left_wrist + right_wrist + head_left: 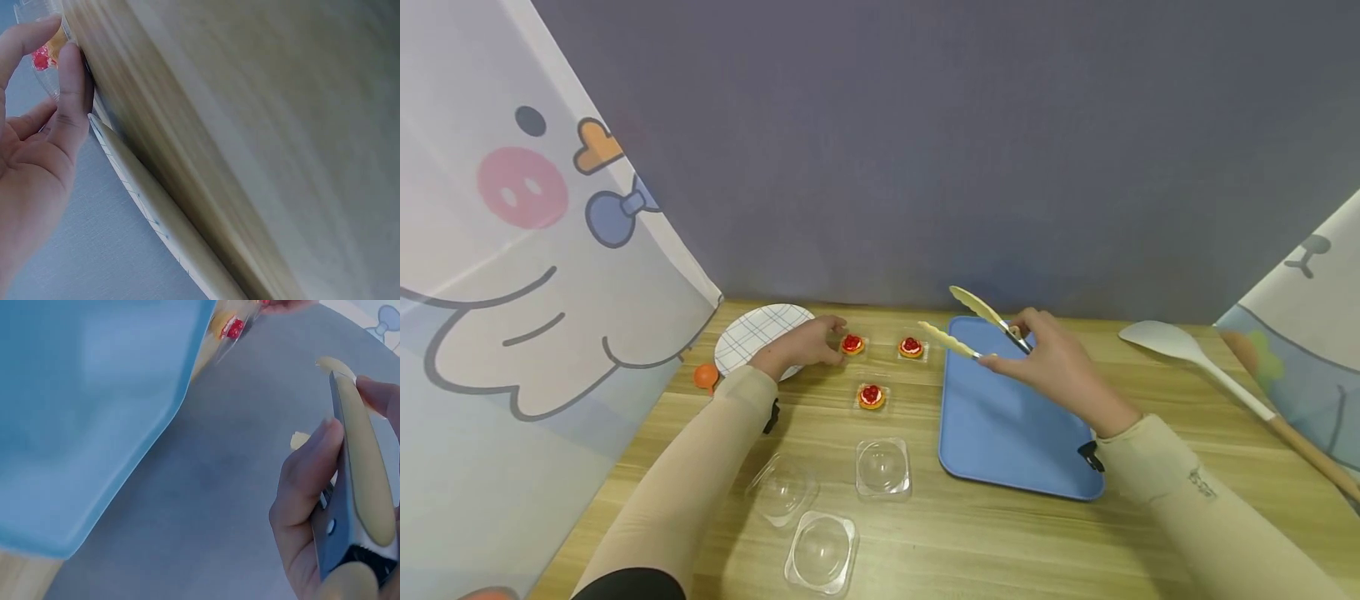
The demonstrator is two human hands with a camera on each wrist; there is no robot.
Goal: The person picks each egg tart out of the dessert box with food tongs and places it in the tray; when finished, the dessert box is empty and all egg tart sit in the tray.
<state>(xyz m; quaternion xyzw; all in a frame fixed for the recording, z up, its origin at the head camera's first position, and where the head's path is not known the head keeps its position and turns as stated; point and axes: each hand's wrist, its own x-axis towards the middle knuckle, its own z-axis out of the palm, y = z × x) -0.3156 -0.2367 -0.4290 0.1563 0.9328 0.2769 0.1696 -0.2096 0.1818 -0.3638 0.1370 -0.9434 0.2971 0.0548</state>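
Spreading their yellow-tipped arms apart, the tongs (977,304) are held in the right hand (1056,367), above the far left part of a blue tray (1007,433). The left hand (805,342) has thumb and fingers parted at the left side of a red-topped tart (852,344) in a clear container; whether they grip it, I cannot tell. A second tart (911,347) sits to its right, a third tart (872,397) nearer the person. Behind the left wrist lies a checked plate (767,318), with an orange utensil (705,377) just beside it. Three clear plastic pieces (822,552) rest on the near part of the wood-grain bench (985,542). Far right lies a white ladle (1165,342) with a wooden handle; a grey backdrop (940,150) rises behind.
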